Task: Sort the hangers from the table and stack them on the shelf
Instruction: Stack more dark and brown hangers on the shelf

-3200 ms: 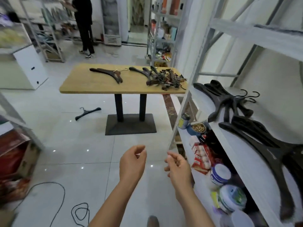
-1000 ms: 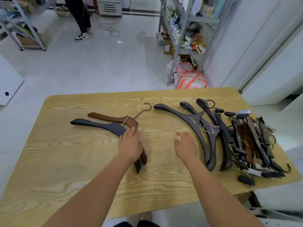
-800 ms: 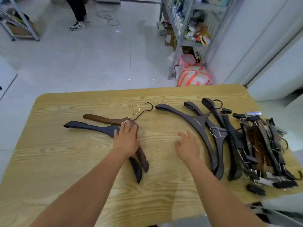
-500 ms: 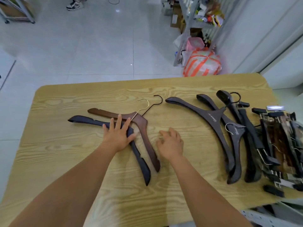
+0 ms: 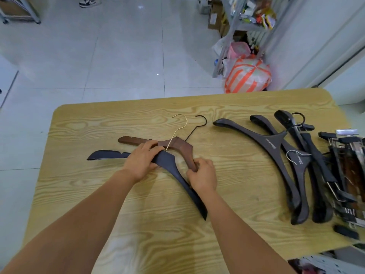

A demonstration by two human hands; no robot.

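Two hangers lie overlapped at the middle of the wooden table [image 5: 98,204]: a brown hanger [image 5: 178,145] with a gold hook and a dark navy hanger [image 5: 173,169] with a black hook. My left hand [image 5: 143,160] grips both near their necks. My right hand [image 5: 202,176] is closed on the brown hanger's right arm, just above the navy one. To the right lie several dark brown hangers [image 5: 276,151], and a pile of clip hangers [image 5: 347,171] sits at the table's right edge. The shelf is out of view.
Beyond the table's far edge is grey tiled floor, a metal rack [image 5: 243,20] full of goods and an orange-striped bag [image 5: 246,76]. A person's shoe [image 5: 89,1] shows at the top left. The table's near edge is below my arms.
My left hand has closed around the necks of the two hangers. My right hand moved left and took hold of the brown hanger's arm. The camera tilted down toward the table.
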